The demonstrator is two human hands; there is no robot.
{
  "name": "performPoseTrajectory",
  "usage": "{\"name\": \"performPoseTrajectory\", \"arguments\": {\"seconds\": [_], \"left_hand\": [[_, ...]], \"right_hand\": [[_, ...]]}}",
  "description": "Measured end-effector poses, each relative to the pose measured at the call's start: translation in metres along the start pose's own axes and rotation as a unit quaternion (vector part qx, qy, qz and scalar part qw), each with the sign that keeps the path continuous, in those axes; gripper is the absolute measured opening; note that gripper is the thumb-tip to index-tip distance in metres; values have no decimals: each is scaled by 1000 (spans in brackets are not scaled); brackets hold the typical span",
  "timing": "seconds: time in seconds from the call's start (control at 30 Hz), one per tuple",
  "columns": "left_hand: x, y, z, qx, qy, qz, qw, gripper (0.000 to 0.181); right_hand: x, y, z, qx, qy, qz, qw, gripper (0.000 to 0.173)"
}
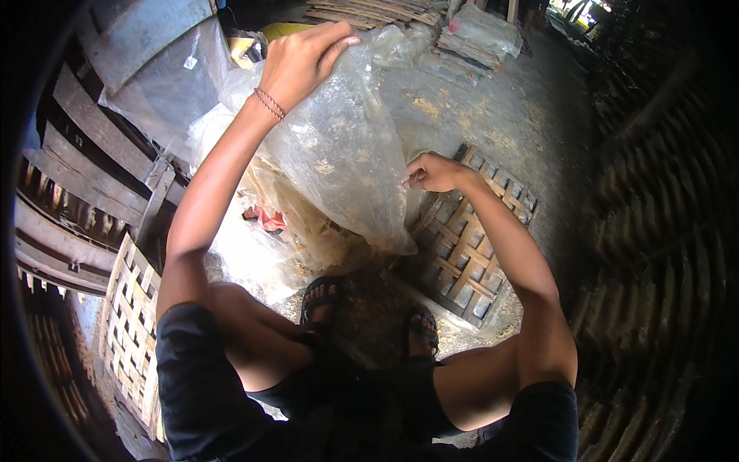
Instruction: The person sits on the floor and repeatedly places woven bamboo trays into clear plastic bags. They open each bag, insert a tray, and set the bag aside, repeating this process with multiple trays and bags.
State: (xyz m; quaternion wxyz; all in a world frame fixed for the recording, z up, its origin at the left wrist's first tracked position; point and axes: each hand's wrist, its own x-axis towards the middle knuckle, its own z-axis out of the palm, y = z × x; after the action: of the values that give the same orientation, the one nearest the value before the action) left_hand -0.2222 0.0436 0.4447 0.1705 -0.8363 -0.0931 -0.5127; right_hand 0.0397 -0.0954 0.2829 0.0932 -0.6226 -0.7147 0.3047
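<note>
A large, cloudy plastic sheet (340, 138) hangs in front of me, its surface flecked with pale bits. Raised high at the upper left, my left hand (306, 55) pinches the sheet's top edge. Lower and to the right, my right hand (433, 173) has its fingertips closed on the sheet's right edge. More crumpled, yellowish plastic (271, 179) lies below and to the left of the held sheet. A scrap of red plastic (265, 219) shows within that heap.
Under my right forearm lies a woven bamboo rack (462, 254); a similar woven panel (130, 335) leans at the left. Stacked flat material under plastic (476, 43) stands at the far right. Bamboo slats (375, 11) lie at the back. Corrugated sheeting (641, 289) lines the right side.
</note>
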Motion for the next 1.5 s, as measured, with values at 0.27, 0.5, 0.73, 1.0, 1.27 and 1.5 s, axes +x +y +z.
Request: {"name": "performPoseTrajectory", "arguments": {"seconds": [0.27, 0.5, 0.73, 1.0, 1.27, 1.5], "left_hand": [[3, 14, -1, -36, -11, 18, 999, 14], [15, -16, -16, 11, 17, 15, 1000, 15], [12, -37, -38, -56, -18, -51, 997, 16], [15, -39, -21, -22, 3, -8, 1000, 14], [15, -25, -27, 25, 16, -46, 998, 14], [8, -31, -34, 7, 27, -74, 997, 15]], "right_hand": [[4, -70, -9, 216, 185, -122, 951, 48], [16, -9, 19, 75, 74, 33, 994, 46], [-12, 39, 28, -14, 15, 85, 996, 56], [30, -25, 10, 206, 179, -136, 953, 39], [8, 80, 49, -18, 27, 3, 999, 32], [-13, 31, 30, 70, 121, 39, 989, 56]]}}
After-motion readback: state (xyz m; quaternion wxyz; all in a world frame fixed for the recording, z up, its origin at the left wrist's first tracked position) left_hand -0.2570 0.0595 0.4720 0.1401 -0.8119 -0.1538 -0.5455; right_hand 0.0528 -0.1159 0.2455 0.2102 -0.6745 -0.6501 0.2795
